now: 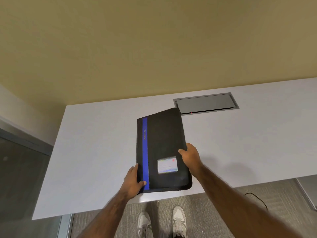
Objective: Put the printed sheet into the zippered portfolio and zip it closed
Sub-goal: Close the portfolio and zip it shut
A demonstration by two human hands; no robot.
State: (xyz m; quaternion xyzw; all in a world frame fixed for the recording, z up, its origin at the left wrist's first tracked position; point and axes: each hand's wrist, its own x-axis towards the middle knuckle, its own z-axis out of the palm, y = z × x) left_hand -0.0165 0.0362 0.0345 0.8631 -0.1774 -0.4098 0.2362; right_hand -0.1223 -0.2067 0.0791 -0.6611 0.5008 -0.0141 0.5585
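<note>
Both hands are clamped on the black zippered portfolio [163, 148]: the left hand [133, 182] on its near spine corner, the right hand [190, 157] on its right edge, over the white table [94, 143] by its near edge. It looks closed, and no printed sheet is in sight. I'd guess it's either already inside or not yet fetched, and I can't tell whether the zip is drawn.

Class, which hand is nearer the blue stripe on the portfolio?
Left. The left hand grips the portfolio at the edge beside the blue stripe, thumb on it; the right hand holds the opposite edge.
</note>
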